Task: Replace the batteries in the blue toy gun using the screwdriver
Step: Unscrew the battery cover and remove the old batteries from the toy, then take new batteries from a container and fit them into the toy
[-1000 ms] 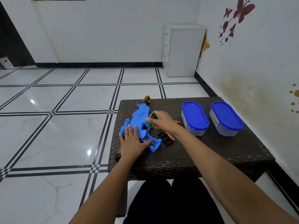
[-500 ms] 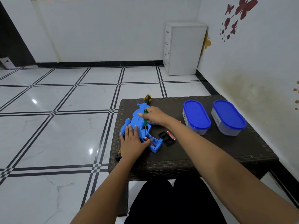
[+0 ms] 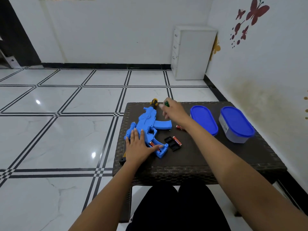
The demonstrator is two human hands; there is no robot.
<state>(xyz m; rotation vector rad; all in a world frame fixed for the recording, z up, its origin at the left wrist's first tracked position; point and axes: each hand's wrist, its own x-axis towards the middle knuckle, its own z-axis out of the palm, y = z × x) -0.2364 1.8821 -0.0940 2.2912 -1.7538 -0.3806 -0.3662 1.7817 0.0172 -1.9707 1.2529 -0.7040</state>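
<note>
Head view: a person sits at a dark wicker table, both bare arms reaching forward over it.
Blue toy gun: lies flat on the table's left part, muzzle pointing away, grip toward the person; the grip's battery bay is open, with a red battery seated inside.
Left hand: spread flat and open, palm pressing the rear of the gun down, thumb stretched along the grip beside the open bay.
Right hand: raised over the far edge of the table, fingers closed around a green-handled screwdriver; only the handle tip shows and the hand is blurred.
Battery cover: black, loose on the table just right of the grip, with a loose battery lying against it.
Another battery: near the magazine, partly hidden by the right forearm.
Blue-lidded containers: two, closed, on the right side, well apart from the gun.
Handling, gun: likely hollow moulded plastic, light and stiff, so it slides easily on the weave; pinning the broad body is a sound hold.
Handling, batteries: smooth small cylinders that roll; best pinched by the ends.
Handling, cover: thin, small, probably easy to flex; pick up by its edges.
</note>
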